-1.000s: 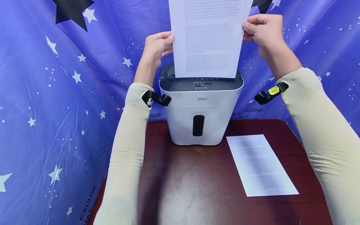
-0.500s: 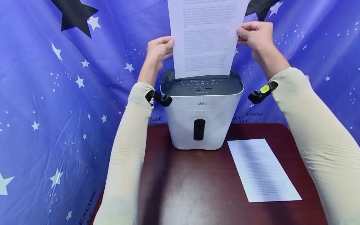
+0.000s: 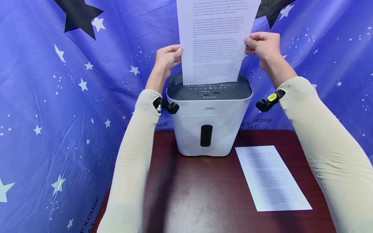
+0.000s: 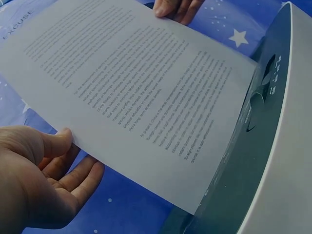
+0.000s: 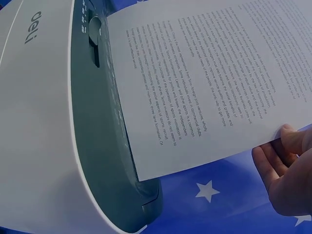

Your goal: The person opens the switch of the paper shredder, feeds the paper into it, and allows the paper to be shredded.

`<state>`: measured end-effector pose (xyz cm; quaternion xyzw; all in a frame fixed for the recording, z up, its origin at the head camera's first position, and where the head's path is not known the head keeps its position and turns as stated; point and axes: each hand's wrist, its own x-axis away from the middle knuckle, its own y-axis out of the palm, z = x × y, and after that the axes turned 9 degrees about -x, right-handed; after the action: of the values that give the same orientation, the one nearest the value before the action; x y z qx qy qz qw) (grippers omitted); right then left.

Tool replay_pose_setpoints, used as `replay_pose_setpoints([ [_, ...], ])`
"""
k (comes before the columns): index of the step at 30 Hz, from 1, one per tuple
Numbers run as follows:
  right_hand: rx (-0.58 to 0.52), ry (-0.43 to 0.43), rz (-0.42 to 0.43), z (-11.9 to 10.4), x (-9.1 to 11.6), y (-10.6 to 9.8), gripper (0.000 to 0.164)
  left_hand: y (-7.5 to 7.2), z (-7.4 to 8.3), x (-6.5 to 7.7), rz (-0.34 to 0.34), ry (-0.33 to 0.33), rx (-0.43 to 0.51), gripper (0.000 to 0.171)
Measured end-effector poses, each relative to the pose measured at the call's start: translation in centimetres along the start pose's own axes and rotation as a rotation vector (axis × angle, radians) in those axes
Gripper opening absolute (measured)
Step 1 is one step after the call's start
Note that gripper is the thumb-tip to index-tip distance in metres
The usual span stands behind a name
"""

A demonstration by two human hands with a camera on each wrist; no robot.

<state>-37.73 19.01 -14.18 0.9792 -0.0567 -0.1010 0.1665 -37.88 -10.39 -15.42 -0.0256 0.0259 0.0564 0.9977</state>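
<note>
A printed sheet of paper (image 3: 215,42) stands upright over the white paper shredder (image 3: 189,129), which bears the word "deli". My left hand (image 3: 168,59) pinches the sheet's left edge between thumb and fingers. On the opposite edge, my right hand (image 3: 265,48) pinches it the same way. The sheet's lower edge meets the shredder's dark top (image 5: 95,126) in the right wrist view; whether it sits inside the slot, I cannot tell. In the left wrist view, the left thumb lies on the printed face of the paper (image 4: 146,97).
A second printed sheet (image 3: 272,178) lies flat on the dark red-brown table (image 3: 198,194), right of the shredder. A blue curtain (image 3: 58,129) with stars hangs behind and to the left. Black wrist cameras (image 3: 166,105) sit on both sleeves.
Both hands have come down with the sheet toward the shredder's top, and the right hand has shifted a little left. The head view has tilted slightly upward. The sheet on the table has stayed put.
</note>
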Motion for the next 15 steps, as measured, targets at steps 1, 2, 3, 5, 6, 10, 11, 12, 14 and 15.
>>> replay_pose_setpoints([
  [1, -0.002, 0.001, -0.003, 0.01, -0.02, 0.0, 0.011, -0.02, -0.01, -0.01, 0.0, 0.001, 0.0, 0.024],
  [2, -0.008, -0.001, -0.006, 0.03, -0.04, 0.01, 0.01, -0.04, -0.01, -0.03, 0.0, 0.0, 0.002, 0.024],
  [3, -0.012, -0.003, -0.01, 0.05, -0.05, 0.02, 0.01, -0.06, 0.02, -0.02, 0.001, 0.0, 0.005, 0.023],
  [5, -0.008, -0.005, -0.014, 0.06, -0.03, 0.03, 0.01, -0.07, 0.09, -0.03, 0.003, 0.004, 0.005, 0.023],
  [6, -0.005, -0.007, -0.015, 0.06, -0.04, 0.04, 0.01, -0.07, 0.12, -0.02, 0.005, 0.005, 0.003, 0.023],
  [10, 0.026, -0.007, -0.009, -0.01, -0.09, -0.01, 0.013, -0.03, 0.21, 0.04, 0.003, 0.003, 0.001, 0.022],
  [11, 0.04, -0.004, -0.006, -0.04, -0.1, -0.02, 0.014, -0.05, 0.23, 0.06, 0.005, 0.003, -0.002, 0.022],
  [12, 0.049, -0.002, -0.005, -0.08, -0.11, -0.01, 0.015, -0.08, 0.23, 0.06, 0.006, 0.0, -0.001, 0.022],
  [14, 0.077, 0.003, -0.001, -0.16, -0.07, 0.02, 0.016, -0.19, 0.23, 0.08, 0.006, -0.002, 0.0, 0.023],
  [15, 0.089, 0.006, -0.001, -0.2, -0.06, 0.04, 0.016, -0.26, 0.24, 0.09, 0.006, -0.003, -0.001, 0.023],
])
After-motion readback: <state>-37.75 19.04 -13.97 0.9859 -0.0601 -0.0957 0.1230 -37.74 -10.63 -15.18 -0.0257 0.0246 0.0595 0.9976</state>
